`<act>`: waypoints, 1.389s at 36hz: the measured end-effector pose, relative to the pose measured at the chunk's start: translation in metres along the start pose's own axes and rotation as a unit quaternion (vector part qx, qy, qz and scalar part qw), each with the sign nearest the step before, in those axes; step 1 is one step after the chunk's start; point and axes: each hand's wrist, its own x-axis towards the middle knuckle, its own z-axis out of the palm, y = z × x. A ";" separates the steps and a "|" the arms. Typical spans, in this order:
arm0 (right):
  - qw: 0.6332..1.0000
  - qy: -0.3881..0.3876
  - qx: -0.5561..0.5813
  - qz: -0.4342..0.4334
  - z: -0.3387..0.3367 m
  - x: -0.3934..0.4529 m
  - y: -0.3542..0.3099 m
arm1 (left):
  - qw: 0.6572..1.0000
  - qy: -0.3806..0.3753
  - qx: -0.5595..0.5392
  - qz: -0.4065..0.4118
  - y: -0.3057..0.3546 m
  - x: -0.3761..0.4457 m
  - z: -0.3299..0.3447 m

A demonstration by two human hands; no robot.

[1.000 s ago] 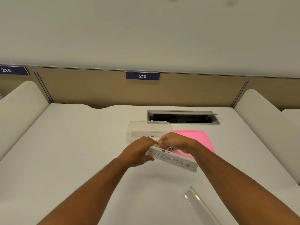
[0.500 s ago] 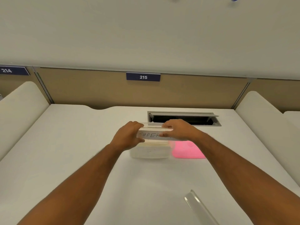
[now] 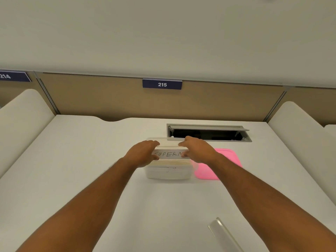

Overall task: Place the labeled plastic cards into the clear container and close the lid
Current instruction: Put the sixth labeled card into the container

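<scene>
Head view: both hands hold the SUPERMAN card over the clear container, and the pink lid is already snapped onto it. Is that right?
Not quite. In the head view the pink lid is not on the clear container; it lies flat on the table just to its right. The rest stands: the left hand and right hand hold the SUPERMAN card over the open container.
</scene>
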 end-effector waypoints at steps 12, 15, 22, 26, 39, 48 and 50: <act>0.999 -0.028 -0.020 0.014 0.038 0.016 -0.003 | 0.992 -0.070 0.103 0.000 -0.001 0.011 0.013; 0.999 -0.033 -0.026 0.003 0.045 0.017 -0.002 | 0.988 -0.091 0.124 -0.007 0.003 0.014 0.015; 0.998 -0.049 -0.033 -0.003 0.055 0.020 0.002 | 0.979 -0.117 0.169 -0.003 0.007 0.020 0.021; 0.998 -0.055 -0.036 0.005 0.061 0.022 0.003 | 0.974 -0.130 0.183 -0.005 0.007 0.023 0.025; 0.997 -0.060 -0.027 0.030 0.071 0.026 0.002 | 0.975 -0.164 0.151 -0.010 0.003 0.029 0.035; 0.996 -0.076 0.004 0.040 0.074 0.029 0.005 | 0.974 -0.180 0.135 -0.017 0.000 0.037 0.038; 0.996 -0.079 0.010 0.039 0.074 0.029 0.006 | 0.974 -0.181 0.133 -0.018 0.000 0.038 0.037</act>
